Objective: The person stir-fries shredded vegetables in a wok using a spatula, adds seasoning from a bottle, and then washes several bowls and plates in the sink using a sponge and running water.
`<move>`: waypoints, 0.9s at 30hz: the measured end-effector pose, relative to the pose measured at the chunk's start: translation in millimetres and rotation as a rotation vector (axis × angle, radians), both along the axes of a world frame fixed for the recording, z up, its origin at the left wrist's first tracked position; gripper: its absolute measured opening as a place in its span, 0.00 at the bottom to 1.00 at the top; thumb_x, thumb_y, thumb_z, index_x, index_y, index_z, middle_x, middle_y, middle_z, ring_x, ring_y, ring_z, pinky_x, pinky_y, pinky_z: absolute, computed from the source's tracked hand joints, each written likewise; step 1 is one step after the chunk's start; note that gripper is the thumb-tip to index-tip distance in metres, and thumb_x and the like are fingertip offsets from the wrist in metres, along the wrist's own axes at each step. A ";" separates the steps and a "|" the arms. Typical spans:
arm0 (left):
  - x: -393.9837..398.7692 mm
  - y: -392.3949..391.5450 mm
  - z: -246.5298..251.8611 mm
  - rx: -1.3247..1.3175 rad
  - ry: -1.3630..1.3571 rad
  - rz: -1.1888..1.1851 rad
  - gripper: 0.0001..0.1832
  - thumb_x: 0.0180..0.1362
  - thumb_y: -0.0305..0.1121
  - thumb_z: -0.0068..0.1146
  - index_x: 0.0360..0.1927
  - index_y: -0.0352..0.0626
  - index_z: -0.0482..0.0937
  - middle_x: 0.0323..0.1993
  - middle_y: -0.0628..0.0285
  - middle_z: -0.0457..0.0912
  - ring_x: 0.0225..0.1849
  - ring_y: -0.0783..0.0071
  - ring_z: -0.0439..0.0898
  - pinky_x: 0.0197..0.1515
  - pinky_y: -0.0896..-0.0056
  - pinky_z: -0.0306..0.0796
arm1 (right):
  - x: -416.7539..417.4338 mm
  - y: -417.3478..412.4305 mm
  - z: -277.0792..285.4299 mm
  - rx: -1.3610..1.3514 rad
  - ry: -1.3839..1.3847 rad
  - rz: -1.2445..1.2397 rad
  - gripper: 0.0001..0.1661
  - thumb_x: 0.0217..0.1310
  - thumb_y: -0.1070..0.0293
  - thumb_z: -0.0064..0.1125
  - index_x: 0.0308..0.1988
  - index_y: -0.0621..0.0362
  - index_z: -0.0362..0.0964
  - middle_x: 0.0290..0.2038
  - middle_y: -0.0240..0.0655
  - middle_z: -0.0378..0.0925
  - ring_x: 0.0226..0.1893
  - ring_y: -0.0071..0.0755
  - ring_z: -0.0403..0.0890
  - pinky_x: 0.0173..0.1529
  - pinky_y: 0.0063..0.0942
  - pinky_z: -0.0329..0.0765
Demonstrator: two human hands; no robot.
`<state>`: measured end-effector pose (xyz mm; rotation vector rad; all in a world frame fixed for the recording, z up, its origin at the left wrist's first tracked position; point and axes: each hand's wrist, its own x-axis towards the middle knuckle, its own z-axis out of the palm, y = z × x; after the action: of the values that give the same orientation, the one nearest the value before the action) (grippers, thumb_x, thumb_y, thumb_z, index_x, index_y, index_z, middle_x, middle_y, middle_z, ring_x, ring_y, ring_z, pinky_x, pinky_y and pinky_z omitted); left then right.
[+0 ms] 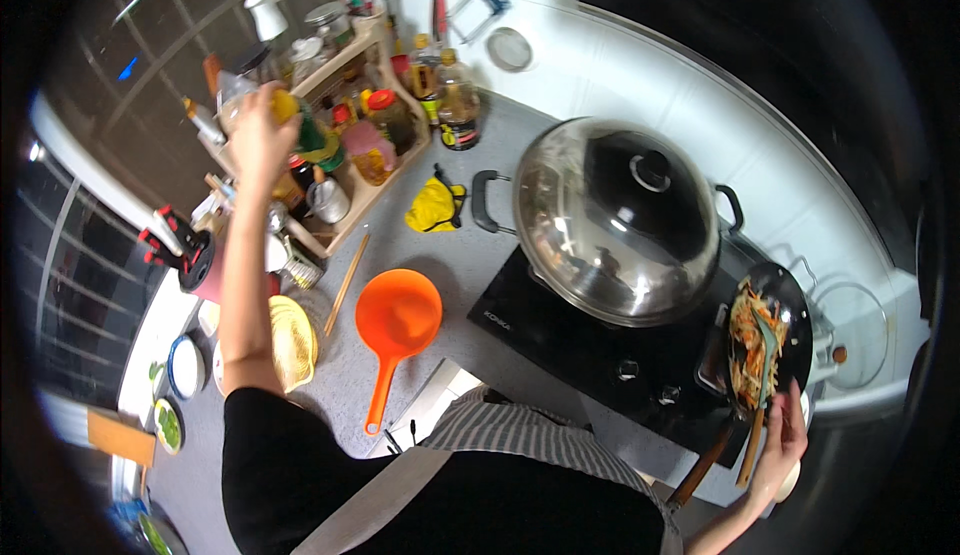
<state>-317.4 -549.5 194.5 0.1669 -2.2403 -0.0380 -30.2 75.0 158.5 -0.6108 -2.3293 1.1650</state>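
Note:
At the upper left, my left hand [264, 131] reaches over a wooden spice rack [352, 232], its fingers at a yellow-lidded container [283, 106]; whether they grip it is unclear. On the far right, my right hand [784, 435] is beside a wooden-handled spatula [765, 352], fingers extended near the rim of a dark wok [799, 315]. The spatula lies in the wok on shredded vegetables [746, 322], some orange and some pale. A large steel pot with a domed lid [615, 217] stands on the black cooktop [585, 352].
An orange plastic ladle [399, 313], chopsticks [347, 285] and a yellow cloth pouch [435, 204] lie on the grey counter. Sauce bottles [457, 101] stand beside the rack. A yellow basket [292, 341], a knife block [202, 262] and bowls [185, 367] are at the left.

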 end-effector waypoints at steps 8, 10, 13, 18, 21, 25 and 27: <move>121.3 120.4 99.0 0.476 -0.104 -0.842 0.29 0.54 0.22 0.56 0.61 0.36 0.63 0.59 0.54 0.68 0.60 0.66 0.68 0.63 0.68 0.58 | -63.5 -134.5 7.6 -1.416 -0.271 1.294 0.49 0.62 0.35 0.38 0.68 0.61 0.41 0.62 0.56 0.59 0.65 0.50 0.59 0.67 0.44 0.56; 137.0 167.5 93.7 0.437 -0.076 -1.004 0.28 0.53 0.26 0.58 0.59 0.37 0.65 0.59 0.50 0.68 0.60 0.59 0.68 0.63 0.63 0.60 | -67.0 -159.6 7.0 -1.680 -0.211 1.315 0.48 0.64 0.35 0.28 0.69 0.58 0.31 0.66 0.50 0.52 0.68 0.46 0.52 0.69 0.43 0.52; 160.7 274.1 94.0 0.321 -0.033 -1.461 0.26 0.51 0.25 0.60 0.55 0.44 0.69 0.56 0.48 0.68 0.56 0.55 0.72 0.57 0.61 0.67 | -69.9 -157.8 21.4 -2.054 0.056 0.961 0.48 0.57 0.34 0.48 0.66 0.53 0.46 0.55 0.37 0.69 0.57 0.36 0.69 0.61 0.38 0.65; 164.0 381.1 47.2 0.216 0.051 -1.870 0.38 0.41 0.30 0.71 0.57 0.52 0.63 0.53 0.41 0.67 0.56 0.49 0.70 0.54 0.59 0.70 | -32.6 -65.9 50.8 -1.531 0.734 0.573 0.37 0.58 0.42 0.55 0.60 0.50 0.59 0.57 0.36 0.67 0.59 0.39 0.67 0.61 0.45 0.64; 163.1 431.3 10.5 0.255 0.232 -1.874 0.39 0.44 0.30 0.70 0.58 0.50 0.58 0.56 0.37 0.64 0.58 0.45 0.68 0.54 0.56 0.69 | -14.6 -20.9 58.9 -1.577 1.032 0.369 0.28 0.60 0.54 0.57 0.56 0.54 0.64 0.51 0.38 0.74 0.55 0.42 0.71 0.61 0.48 0.64; 189.2 477.1 -41.1 0.288 -0.512 -1.779 0.31 0.47 0.30 0.63 0.56 0.38 0.66 0.62 0.45 0.63 0.45 0.58 0.80 0.37 0.68 0.76 | 8.6 57.6 65.4 -0.995 1.235 0.108 0.30 0.56 0.66 0.63 0.56 0.61 0.62 0.51 0.43 0.73 0.53 0.40 0.74 0.60 0.46 0.71; 194.9 480.3 -59.0 0.017 -0.667 -1.838 0.31 0.49 0.29 0.61 0.58 0.38 0.65 0.61 0.47 0.65 0.44 0.61 0.80 0.35 0.70 0.76 | 16.4 103.2 61.7 -0.759 1.235 -0.029 0.30 0.54 0.70 0.63 0.56 0.59 0.62 0.50 0.41 0.72 0.52 0.40 0.74 0.61 0.46 0.68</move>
<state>-122.5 -69.2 135.6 -2.0936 -2.1614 -1.0635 -13.8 178.2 220.2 -0.0430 -0.8261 1.7151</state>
